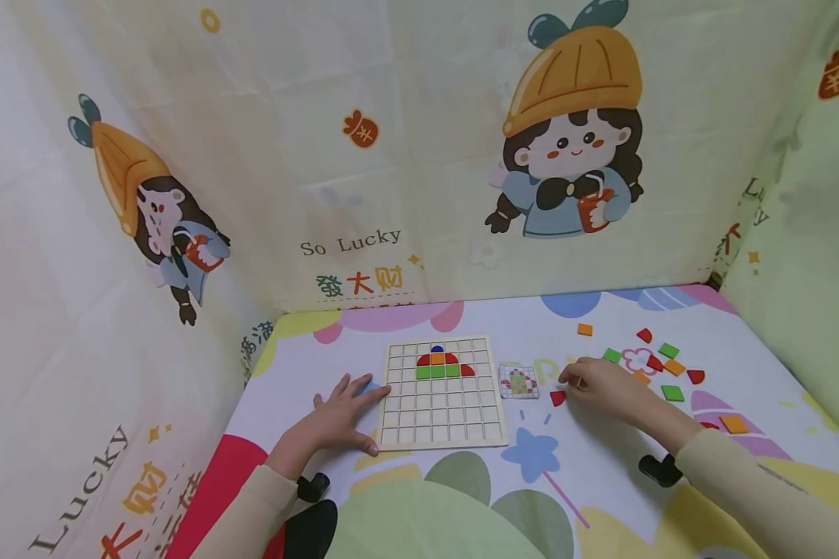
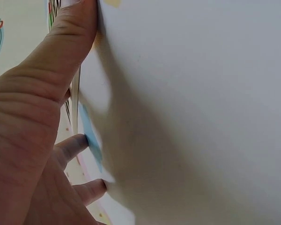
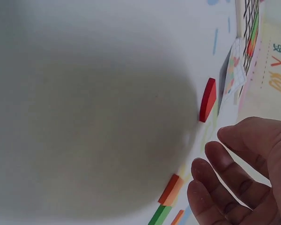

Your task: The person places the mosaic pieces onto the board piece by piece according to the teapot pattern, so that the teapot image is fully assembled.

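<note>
My left hand [image 1: 337, 419] rests against the left edge of a pale gridded board [image 1: 433, 411], fingers spread, thumb at the lower corner. Near the board's top sit a blue piece [image 1: 436, 349], an orange square [image 1: 437, 359], red quarter-rounds [image 1: 467, 371] and a row of green squares [image 1: 431, 373]. Right of the board lies a small pattern card [image 1: 520, 391]. My right hand [image 1: 608, 388] hovers over the table with loosely bent fingers; in the right wrist view nothing shows between thumb and fingertips [image 3: 203, 171]. A loose red quarter-round [image 1: 558, 398] lies between that hand and the card.
Loose pieces are scattered right of and behind my right hand, among them an orange square [image 1: 585, 330], a green square [image 1: 673, 394] and a red quarter-round [image 1: 695, 376]. Another orange square [image 1: 734, 424] lies beside my right forearm. A printed cloth wall [image 1: 447, 264] closes off the table's back.
</note>
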### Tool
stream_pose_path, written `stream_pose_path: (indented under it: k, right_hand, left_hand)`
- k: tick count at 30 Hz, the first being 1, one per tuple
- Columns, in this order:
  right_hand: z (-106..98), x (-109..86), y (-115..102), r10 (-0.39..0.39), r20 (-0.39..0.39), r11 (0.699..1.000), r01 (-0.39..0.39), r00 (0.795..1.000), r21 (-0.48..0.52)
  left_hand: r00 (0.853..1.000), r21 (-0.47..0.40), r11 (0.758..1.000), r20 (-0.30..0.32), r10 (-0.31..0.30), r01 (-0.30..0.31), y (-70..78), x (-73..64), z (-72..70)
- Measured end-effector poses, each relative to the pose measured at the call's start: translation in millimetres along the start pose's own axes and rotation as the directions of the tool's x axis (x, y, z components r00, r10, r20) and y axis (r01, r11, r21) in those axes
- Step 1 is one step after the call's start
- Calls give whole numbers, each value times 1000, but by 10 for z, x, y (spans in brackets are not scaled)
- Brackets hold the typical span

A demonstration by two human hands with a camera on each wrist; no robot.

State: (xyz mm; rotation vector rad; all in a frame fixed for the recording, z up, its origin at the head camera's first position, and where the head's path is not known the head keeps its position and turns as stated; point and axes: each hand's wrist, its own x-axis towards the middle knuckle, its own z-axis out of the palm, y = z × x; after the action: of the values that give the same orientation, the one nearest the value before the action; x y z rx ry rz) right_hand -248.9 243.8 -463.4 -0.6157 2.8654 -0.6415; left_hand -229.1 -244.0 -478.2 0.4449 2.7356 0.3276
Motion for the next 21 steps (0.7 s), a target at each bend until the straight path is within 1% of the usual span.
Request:
stream_pose_path:
  k: [4,9,11,16,21]
  right_hand:
    - [-31,-79,37,15,-9,1000,-15,1000,-22]
    - [-115,-142,135,24,-43,998,-26,999,-61]
    - [-144,-145,185,29,-52,997,-33,998,-70]
    - [-169,-130,311,75,-63,994,-79,995,-75]
    - [-165,-107,390,108,-49,991,-111,993,-74]
  left_hand:
    - [1000,4,1000,-8,6,-6,-24,5,16]
    - [1000,-5,1000,-2,4,-4,-45,15,32]
    - [1000,-5,1000,2,1,-1,-45,16,32]
    - [1000,-2,1000,-1,0,0,-40,17,33]
    - [1000,4,1000,-10,3,-3,-35,10,23]
